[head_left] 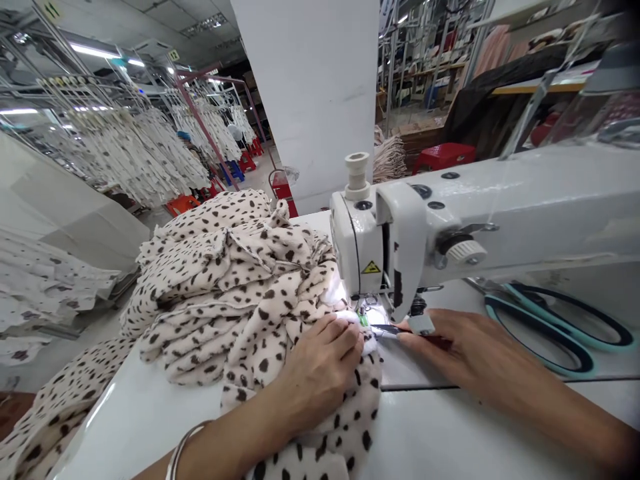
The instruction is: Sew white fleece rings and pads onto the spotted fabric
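A broad white pillar (pixel 310 100) and hanging pale garments (pixel 135 147) stood beyond your white counter (pixel 425 433). On its left, beside the sewing machine (pixel 525 207), fuzzy cream cloth (pixel 220 293) with dark spots lay heaped in folds. Your left hand (pixel 325 360) grasped the cloth; your right hand (pixel 470 347) gripped a dark pointed tool (pixel 387 329).

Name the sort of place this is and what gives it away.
Most likely a garment factory's sewing floor: a sewing machine in the foreground, spotted fabric heaped beside it, and rows of pale patterned pieces hanging in the background.
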`<state>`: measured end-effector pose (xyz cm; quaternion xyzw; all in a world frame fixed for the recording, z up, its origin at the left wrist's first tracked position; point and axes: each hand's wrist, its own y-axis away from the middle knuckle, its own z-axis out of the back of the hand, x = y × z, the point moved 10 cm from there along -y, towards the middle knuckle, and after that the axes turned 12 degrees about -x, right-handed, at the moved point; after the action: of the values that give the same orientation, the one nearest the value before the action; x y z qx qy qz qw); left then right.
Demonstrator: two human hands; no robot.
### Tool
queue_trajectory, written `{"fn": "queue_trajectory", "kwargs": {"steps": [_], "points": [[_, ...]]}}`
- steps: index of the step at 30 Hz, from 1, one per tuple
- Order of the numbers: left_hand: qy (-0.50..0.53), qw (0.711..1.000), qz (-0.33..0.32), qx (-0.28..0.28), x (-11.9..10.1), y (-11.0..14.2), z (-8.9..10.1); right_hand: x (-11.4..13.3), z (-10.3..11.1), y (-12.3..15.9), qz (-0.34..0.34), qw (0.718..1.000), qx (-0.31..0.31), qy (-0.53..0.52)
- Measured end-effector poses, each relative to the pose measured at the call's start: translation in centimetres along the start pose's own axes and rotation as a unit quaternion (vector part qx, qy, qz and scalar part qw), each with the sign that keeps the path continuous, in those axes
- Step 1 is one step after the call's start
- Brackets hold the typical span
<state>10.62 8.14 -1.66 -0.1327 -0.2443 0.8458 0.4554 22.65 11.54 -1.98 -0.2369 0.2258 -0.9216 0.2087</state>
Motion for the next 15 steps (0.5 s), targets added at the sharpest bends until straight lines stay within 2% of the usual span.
{"fn": "queue_trajectory", "kwargs": {"steps": [6,12,15], "points": [[-0.006,1.0,-0.018,-0.001,-0.5,-0.24,0.42,0.27,0.24,0.03,0.003,1.0,-0.016,-0.016],[0.013,0.999,-0.021,0.025,-0.11,-0.16,-0.13,-0.15,-0.38,-0.1,-0.005,0.999,-0.03,0.036],[0.014,1.0,-0.02,0.019,0.01,-0.32,-0.08,-0.16,-0.33,-0.16,-0.004,0.998,-0.036,0.052]]}}
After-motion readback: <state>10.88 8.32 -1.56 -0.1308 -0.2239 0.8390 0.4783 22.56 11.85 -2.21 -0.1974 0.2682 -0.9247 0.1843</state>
